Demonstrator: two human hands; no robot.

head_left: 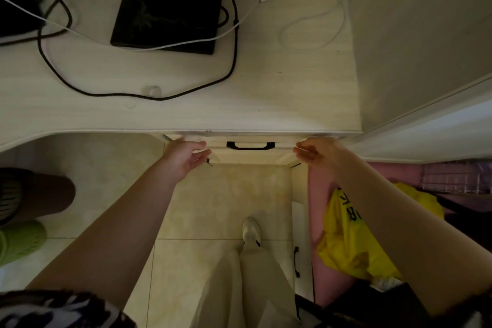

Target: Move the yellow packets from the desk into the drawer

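The drawer (282, 144) sits just under the pale desk's (266, 93) front edge, its light front nearly flush and its black handle (250, 145) facing me. My left hand (185, 156) hovers at the drawer's left end, fingers spread and pointing right, holding nothing. At the drawer's right end is my right hand (315, 153), fingers apart and pointing left, also holding nothing. Neither hand touches the handle. No yellow packets show on the desk top. The inside of the drawer is hidden.
A black monitor base (170, 13) stands at the back of the desk among black cables (231, 61) and a white cable (314, 21). A yellow plastic bag (354, 242) lies on the floor at the right. A lower cabinet door handle (296, 261) and my shoe (251, 229) are below.
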